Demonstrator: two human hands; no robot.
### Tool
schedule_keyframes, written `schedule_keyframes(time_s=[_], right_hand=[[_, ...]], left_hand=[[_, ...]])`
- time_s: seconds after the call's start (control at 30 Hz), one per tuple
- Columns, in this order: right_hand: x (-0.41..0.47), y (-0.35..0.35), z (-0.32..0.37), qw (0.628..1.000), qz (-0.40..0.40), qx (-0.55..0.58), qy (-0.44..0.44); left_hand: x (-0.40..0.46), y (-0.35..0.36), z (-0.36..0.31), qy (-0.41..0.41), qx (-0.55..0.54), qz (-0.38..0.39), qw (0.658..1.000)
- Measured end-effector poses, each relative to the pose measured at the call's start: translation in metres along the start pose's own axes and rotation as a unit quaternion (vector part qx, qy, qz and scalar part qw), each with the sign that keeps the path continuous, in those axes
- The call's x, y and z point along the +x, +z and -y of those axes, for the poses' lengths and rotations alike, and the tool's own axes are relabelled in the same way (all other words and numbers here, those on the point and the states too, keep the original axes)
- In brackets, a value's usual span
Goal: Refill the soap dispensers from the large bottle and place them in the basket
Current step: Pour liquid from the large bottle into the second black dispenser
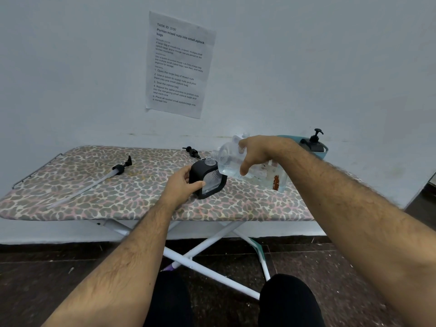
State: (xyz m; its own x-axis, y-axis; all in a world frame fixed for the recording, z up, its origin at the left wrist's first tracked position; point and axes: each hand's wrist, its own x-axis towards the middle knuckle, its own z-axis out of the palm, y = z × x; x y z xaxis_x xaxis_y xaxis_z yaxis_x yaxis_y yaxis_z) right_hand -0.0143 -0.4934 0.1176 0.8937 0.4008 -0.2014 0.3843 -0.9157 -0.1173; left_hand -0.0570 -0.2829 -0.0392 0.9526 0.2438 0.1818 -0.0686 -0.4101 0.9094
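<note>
Two soap dispensers are in view. The uncapped black dispenser point(207, 179) stands on the ironing board point(118, 197), near its middle, with its clear neck open at the top. Your left hand point(182, 185) grips this dispenser from its left side, fingers wrapped around the black body and the thumb on the near face.

Your right hand point(256, 152) holds the large clear bottle point(250, 169) from above, fingers closed over its upper side and the thumb pressed against its near face. The bottle is tipped toward the left, its mouth just beside and slightly above the dispenser's open neck. Clear liquid fills the lower part of the tilted bottle. Whether liquid is flowing cannot be told.

The second dispenser point(313, 143), black with its pump head fitted, stands inside the teal basket point(326, 149) at the far right of the board, against the wall.

A loose black pump head point(192, 152) lies on the board behind the held dispenser. A longer pump with a clear dip tube point(94, 182) lies well apart on the left half of the board.

A printed sheet point(179, 64) is fixed to the wall above the board.
</note>
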Motion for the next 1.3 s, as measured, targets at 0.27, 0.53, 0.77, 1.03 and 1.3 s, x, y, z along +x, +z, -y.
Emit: schedule_keyframes(time_s=[0.27, 0.53, 0.77, 1.03, 1.3], right_hand=[[0.0007, 0.0010, -0.0006, 1.000, -0.002, 0.007, 0.002], [-0.0002, 0.0004, -0.0002, 1.000, -0.002, 0.000, 0.003], [0.0005, 0.0005, 0.0016, 1.000, 0.003, -0.004, 0.010], [0.0029, 0.0002, -0.0002, 1.000, 0.007, -0.004, 0.016], [0.0039, 0.0008, 0.0001, 1.000, 0.012, 0.002, 0.023]], left_hand=[[-0.0001, 0.0003, -0.0007, 0.001, 0.004, -0.002, 1.000], [0.0020, -0.0003, 0.0009, -0.010, 0.001, 0.000, 1.000], [0.0020, -0.0011, 0.0008, -0.004, 0.008, 0.002, 1.000], [0.0028, -0.0007, 0.0008, -0.005, 0.010, 0.000, 1.000], [0.0008, -0.0001, -0.0008, -0.011, 0.006, -0.003, 1.000]])
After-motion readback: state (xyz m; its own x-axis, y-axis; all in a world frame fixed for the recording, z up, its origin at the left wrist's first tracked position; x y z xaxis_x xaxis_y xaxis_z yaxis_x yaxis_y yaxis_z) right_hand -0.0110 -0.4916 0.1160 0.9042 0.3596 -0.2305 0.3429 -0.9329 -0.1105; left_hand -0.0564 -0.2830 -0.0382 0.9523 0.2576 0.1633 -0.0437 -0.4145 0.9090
